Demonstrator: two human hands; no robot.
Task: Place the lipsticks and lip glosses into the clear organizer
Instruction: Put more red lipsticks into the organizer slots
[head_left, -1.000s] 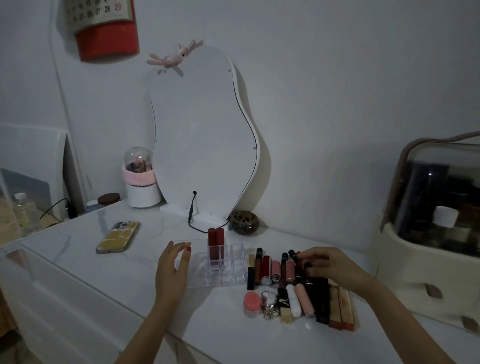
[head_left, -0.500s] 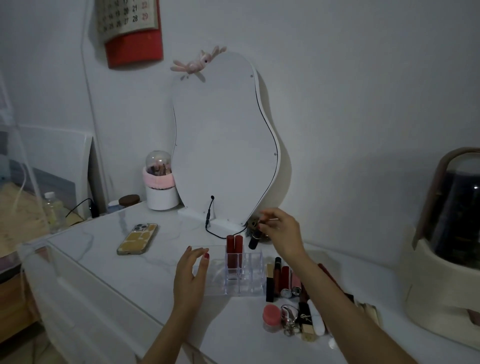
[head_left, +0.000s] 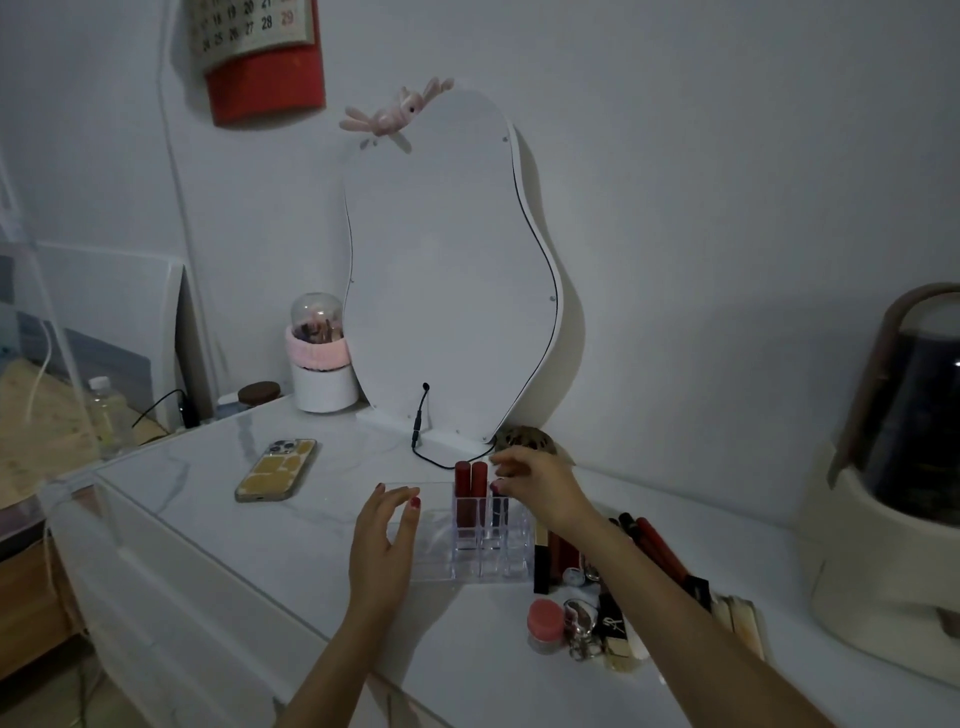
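Note:
The clear organizer (head_left: 511, 558) stands on the white marble tabletop, with two red tubes (head_left: 470, 491) upright in its back-left slots. My right hand (head_left: 537, 486) hovers over the slot just right of them, fingers pinched on a dark lip gloss tube (head_left: 500, 512) that is partly down in that slot. My left hand (head_left: 387, 540) lies flat against the organizer's left, low section, fingers apart. More lipsticks and glosses (head_left: 657, 545) lie in a row to the organizer's right, partly hidden by my right forearm.
A phone (head_left: 275, 470) lies to the left. Behind stand a wavy mirror (head_left: 447, 270) with its cable (head_left: 421, 434), a brush holder (head_left: 322, 364) and a round brown ornament (head_left: 527, 439). A domed cosmetics case (head_left: 893, 467) fills the right. A pink-lidded jar (head_left: 544, 621) sits near the front.
My right hand took a dark tube from the row, carried it up behind the organizer and has now lowered it into a slot. My left hand stayed on the organizer.

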